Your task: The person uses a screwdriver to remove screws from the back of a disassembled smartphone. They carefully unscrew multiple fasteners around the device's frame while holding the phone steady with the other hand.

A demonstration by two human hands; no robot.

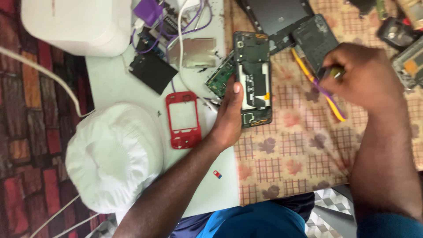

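Steadying an opened phone [252,79], back cover off and innards showing, the left hand [229,117] is pressing its thumb on the phone's edge, grip wrapped along its side. Phone is lying on a checked cloth [286,154] over the tabletop [110,83]. Right hand [363,77] is clenching a small tool [331,72] above a yellow and purple strip [326,94]. Lying nearby: red phone frame [183,120], green circuit board [219,79], white cap [112,154].

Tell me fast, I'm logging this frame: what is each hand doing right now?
Left hand: closed around the edge of the opened phone, thumb on top.
Right hand: closed on a screwdriver with a yellow and purple handle.
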